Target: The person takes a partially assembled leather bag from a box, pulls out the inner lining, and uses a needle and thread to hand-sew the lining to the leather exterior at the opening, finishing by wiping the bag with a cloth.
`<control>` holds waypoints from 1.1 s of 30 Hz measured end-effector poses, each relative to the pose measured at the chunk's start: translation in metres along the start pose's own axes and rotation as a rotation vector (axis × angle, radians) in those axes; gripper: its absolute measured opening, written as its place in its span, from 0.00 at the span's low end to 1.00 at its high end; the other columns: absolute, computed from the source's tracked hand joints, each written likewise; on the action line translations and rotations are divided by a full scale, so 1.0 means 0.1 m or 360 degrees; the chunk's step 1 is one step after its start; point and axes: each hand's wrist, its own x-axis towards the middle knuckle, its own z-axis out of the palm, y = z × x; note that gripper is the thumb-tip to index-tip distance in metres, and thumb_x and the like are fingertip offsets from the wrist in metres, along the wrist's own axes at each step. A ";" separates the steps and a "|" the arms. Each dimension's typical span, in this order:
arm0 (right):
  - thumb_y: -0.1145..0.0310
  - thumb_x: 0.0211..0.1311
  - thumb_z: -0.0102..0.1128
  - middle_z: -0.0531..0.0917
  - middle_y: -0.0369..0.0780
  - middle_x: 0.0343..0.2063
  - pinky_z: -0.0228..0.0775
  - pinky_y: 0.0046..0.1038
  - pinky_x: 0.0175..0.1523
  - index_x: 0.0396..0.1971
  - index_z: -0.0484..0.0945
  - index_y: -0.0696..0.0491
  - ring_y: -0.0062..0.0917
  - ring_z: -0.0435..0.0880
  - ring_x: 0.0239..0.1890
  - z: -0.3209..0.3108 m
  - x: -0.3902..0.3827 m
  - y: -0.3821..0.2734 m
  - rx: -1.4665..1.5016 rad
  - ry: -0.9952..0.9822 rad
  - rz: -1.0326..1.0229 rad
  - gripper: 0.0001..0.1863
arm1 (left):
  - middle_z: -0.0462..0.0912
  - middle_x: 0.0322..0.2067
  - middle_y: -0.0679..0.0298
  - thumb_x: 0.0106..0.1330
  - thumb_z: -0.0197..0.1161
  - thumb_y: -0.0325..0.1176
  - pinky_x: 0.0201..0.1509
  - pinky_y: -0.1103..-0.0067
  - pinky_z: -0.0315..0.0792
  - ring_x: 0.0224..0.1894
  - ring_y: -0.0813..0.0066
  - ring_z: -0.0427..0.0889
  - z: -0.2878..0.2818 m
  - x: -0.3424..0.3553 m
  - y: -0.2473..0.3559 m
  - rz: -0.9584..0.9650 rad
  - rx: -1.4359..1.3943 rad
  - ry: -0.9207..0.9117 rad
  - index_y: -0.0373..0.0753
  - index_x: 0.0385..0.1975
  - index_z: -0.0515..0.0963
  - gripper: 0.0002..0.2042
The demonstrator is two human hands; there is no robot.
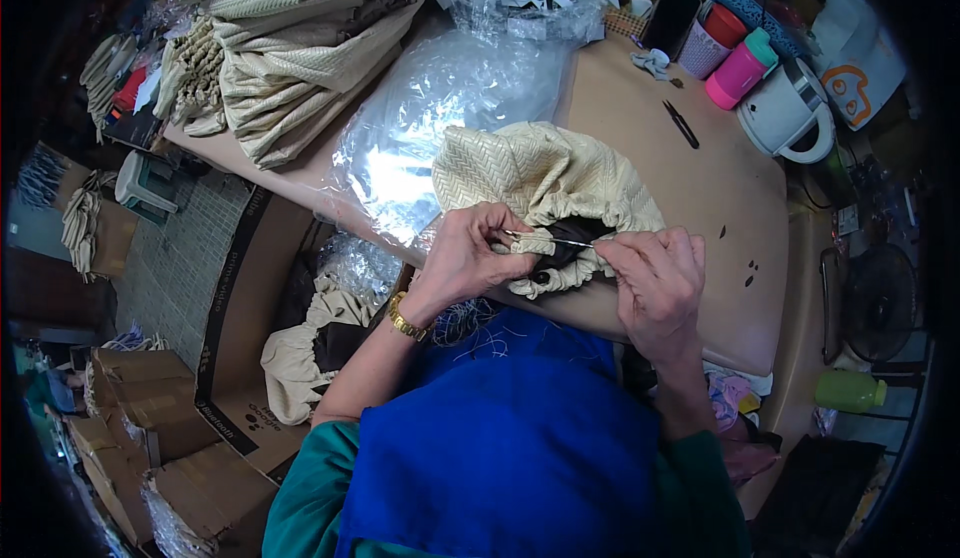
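A cream, woven-patterned fabric bag with a gathered rim and dark lining lies at the table's near edge. My left hand, with a gold watch on its wrist, pinches the gathered rim at the bag's left side. In the fingertips of my right hand is a thin metal tool, which crosses the bag's mouth toward my left fingers. Its exact kind is too small to make out. The left fingers partly hide its far end.
Clear plastic sheeting lies behind the bag, beside a pile of cream fabric pieces. Black tweezers-like snips rest on the table. A pink bottle and white kettle stand far right. Cardboard boxes sit at left.
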 end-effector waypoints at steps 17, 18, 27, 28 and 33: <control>0.78 0.43 0.61 0.75 0.35 0.29 0.60 0.34 0.39 0.40 0.85 0.48 0.29 0.75 0.32 0.14 0.01 0.05 0.0039 0.0037 -0.0103 0.20 | 0.85 0.30 0.63 0.53 0.70 0.20 0.34 0.85 0.77 0.30 0.83 0.82 0.02 0.00 -0.04 0.0046 -0.0253 -0.0012 0.28 0.36 0.78 0.12; 0.79 0.43 0.61 0.76 0.35 0.28 0.60 0.33 0.39 0.39 0.86 0.48 0.29 0.75 0.32 0.14 0.01 0.06 0.0053 0.0046 -0.0098 0.19 | 0.85 0.30 0.63 0.53 0.70 0.20 0.34 0.85 0.77 0.30 0.83 0.82 0.03 0.00 -0.04 0.0054 -0.0293 -0.0015 0.28 0.36 0.78 0.11; 0.81 0.42 0.58 0.77 0.34 0.28 0.59 0.31 0.40 0.37 0.87 0.47 0.28 0.76 0.32 0.18 0.06 0.14 0.0631 -0.0090 0.0095 0.21 | 0.85 0.30 0.64 0.53 0.70 0.21 0.34 0.86 0.76 0.29 0.85 0.81 0.00 -0.02 0.00 0.0026 -0.0269 0.0009 0.28 0.36 0.79 0.12; 0.82 0.42 0.57 0.76 0.34 0.27 0.59 0.30 0.40 0.37 0.87 0.48 0.27 0.76 0.31 0.18 0.05 0.16 0.0832 -0.0099 0.0157 0.20 | 0.84 0.29 0.65 0.52 0.70 0.22 0.34 0.87 0.75 0.30 0.85 0.80 0.02 -0.02 0.00 0.0031 -0.0316 0.0014 0.29 0.36 0.79 0.12; 0.82 0.41 0.58 0.76 0.34 0.27 0.59 0.31 0.38 0.36 0.87 0.47 0.28 0.76 0.31 0.13 0.02 0.17 0.0432 0.0014 0.0060 0.20 | 0.84 0.28 0.66 0.51 0.72 0.24 0.34 0.87 0.74 0.31 0.87 0.79 0.05 -0.02 0.03 -0.0004 -0.0333 0.0013 0.30 0.35 0.80 0.12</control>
